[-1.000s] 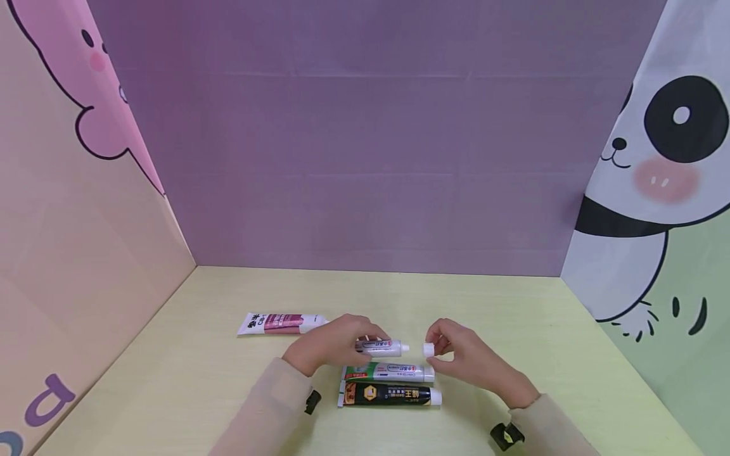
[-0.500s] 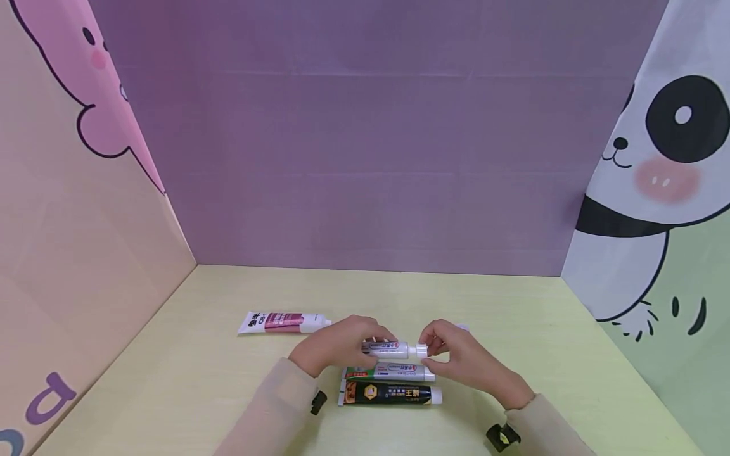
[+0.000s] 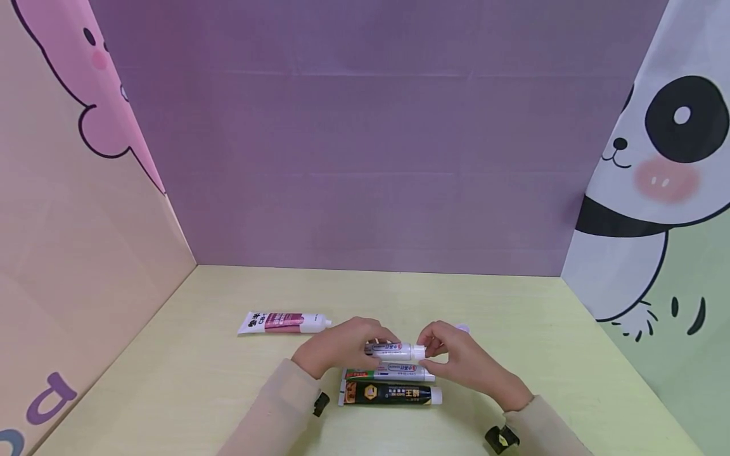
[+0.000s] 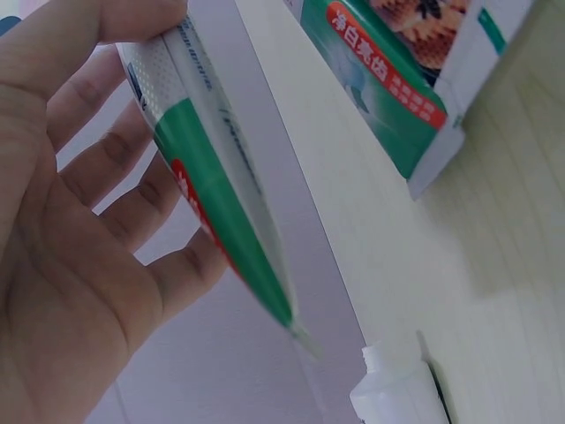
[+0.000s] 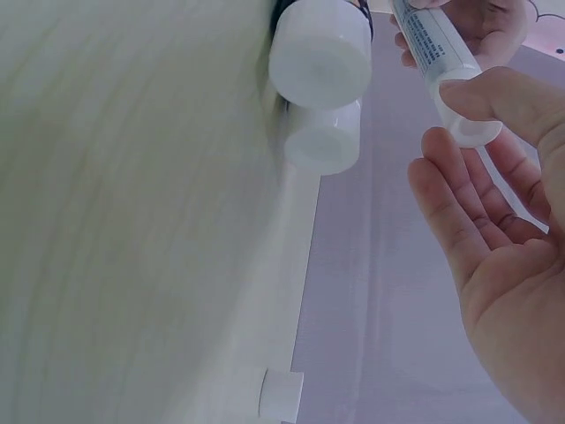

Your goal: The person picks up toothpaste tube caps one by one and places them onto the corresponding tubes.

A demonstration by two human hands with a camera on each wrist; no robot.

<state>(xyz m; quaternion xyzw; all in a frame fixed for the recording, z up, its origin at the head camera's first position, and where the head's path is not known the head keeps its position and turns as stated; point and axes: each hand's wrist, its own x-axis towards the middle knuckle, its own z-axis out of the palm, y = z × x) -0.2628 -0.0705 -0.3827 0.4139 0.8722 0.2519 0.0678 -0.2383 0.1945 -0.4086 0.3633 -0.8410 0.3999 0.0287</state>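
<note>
My left hand (image 3: 342,345) holds a white and green toothpaste tube (image 3: 393,351) level above the table, thumb on one side and fingers on the other. In the left wrist view its flat crimped end points down and away from the palm. My right hand (image 3: 463,360) pinches the white cap (image 3: 419,352) at the tube's other end between thumb and fingers. The cap sits over the nozzle; the threads are hidden. Just in front of the hands lie a similar green and white tube (image 3: 393,372) and a black tube (image 3: 393,394), side by side, both capped.
A white and pink tube (image 3: 285,323) lies back left, its narrow nozzle (image 4: 371,359) bare. A loose white cap (image 5: 282,395) rests on the table, partly hidden behind my right hand in the head view. Printed panels and a purple wall (image 3: 376,139) enclose the table.
The cap in my right hand, earlier apart from the nozzle, has moved left onto the tube's end. My left hand has shifted slightly right with the tube. The other tubes stay put.
</note>
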